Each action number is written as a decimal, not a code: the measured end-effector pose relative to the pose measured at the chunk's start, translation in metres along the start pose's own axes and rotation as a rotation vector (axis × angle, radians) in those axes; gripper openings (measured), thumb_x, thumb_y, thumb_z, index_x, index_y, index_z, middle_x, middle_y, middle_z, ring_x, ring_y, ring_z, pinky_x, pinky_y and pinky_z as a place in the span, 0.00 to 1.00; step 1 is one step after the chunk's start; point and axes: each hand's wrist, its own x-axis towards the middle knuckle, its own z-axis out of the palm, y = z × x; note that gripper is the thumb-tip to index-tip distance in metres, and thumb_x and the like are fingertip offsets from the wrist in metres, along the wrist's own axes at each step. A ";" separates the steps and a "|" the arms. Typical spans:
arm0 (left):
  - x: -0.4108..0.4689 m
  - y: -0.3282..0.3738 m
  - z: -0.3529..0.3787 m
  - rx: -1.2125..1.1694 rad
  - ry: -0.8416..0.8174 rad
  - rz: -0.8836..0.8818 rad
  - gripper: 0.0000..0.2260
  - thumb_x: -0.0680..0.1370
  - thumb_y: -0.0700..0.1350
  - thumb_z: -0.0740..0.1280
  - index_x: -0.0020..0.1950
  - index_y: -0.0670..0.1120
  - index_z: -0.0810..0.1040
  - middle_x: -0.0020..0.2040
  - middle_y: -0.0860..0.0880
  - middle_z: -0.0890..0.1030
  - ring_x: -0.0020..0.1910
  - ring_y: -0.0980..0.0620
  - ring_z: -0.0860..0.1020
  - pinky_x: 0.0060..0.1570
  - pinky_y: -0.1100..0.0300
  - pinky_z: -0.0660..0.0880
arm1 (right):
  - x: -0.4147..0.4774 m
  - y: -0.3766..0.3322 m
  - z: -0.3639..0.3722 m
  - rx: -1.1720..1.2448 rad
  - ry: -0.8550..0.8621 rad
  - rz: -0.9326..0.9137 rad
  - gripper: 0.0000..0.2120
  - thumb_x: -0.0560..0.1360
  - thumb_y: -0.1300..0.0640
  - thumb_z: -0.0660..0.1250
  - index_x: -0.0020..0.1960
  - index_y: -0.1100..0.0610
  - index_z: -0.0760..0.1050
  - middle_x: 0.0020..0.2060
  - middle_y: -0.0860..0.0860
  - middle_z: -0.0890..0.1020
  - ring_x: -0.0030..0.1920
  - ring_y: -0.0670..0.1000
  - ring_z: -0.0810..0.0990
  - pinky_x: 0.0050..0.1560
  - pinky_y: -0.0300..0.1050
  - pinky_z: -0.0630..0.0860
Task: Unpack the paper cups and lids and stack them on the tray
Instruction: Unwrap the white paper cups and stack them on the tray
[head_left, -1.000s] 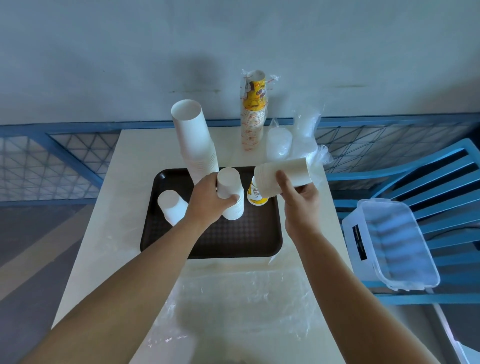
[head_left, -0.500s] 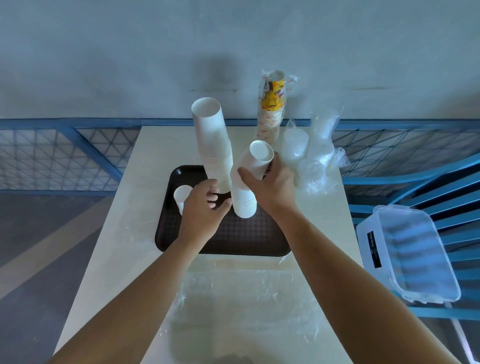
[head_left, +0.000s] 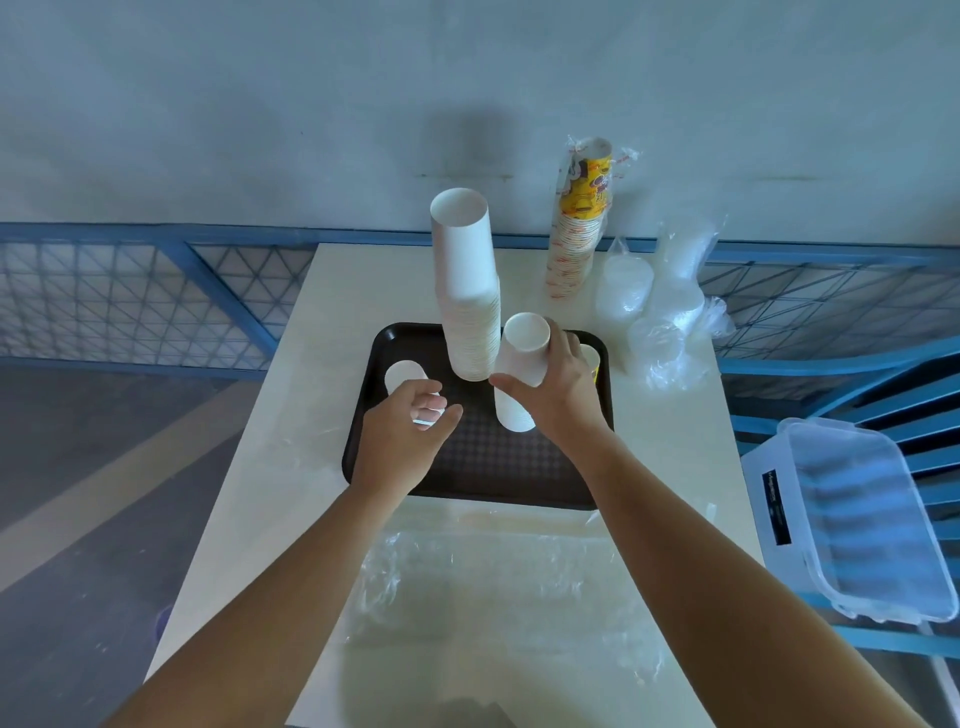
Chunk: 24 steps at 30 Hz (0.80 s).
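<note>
Pulled back from short cup stack (head_left: 519, 358) on tray (head_left: 483, 467), left hand (head_left: 402, 436) slack, empty; stack at its 2 o'clock, clasped by right hand (head_left: 563, 400).

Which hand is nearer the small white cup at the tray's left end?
Left. The left hand is right at the small white cup, overlapping it; the right hand grips the short cup stack farther right.

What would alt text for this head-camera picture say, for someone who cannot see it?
A person's right hand grips a short stack of white cups standing on a dark tray, beside a tall stack; the left hand hovers open near a smaller stack. Wrapped printed cups and bagged lids wait on the table behind.
</note>
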 end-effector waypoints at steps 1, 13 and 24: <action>0.001 -0.002 -0.003 -0.001 0.004 0.002 0.13 0.77 0.50 0.77 0.60 0.52 0.82 0.49 0.60 0.85 0.48 0.65 0.82 0.48 0.75 0.75 | -0.003 0.000 -0.001 -0.001 0.014 -0.005 0.49 0.68 0.43 0.82 0.80 0.56 0.61 0.71 0.55 0.72 0.69 0.56 0.71 0.67 0.53 0.71; 0.025 -0.035 -0.048 0.044 0.103 0.052 0.12 0.80 0.46 0.74 0.63 0.48 0.80 0.47 0.56 0.83 0.47 0.63 0.80 0.45 0.78 0.72 | -0.055 -0.043 0.062 0.077 -0.043 -0.204 0.27 0.75 0.58 0.73 0.72 0.58 0.71 0.65 0.51 0.75 0.63 0.53 0.75 0.64 0.56 0.76; 0.049 -0.079 -0.066 0.148 -0.160 -0.006 0.31 0.76 0.47 0.76 0.78 0.48 0.70 0.66 0.51 0.77 0.56 0.57 0.79 0.50 0.69 0.74 | -0.021 -0.048 0.138 0.031 -0.155 0.018 0.38 0.71 0.48 0.80 0.75 0.55 0.67 0.68 0.51 0.76 0.67 0.56 0.73 0.64 0.55 0.76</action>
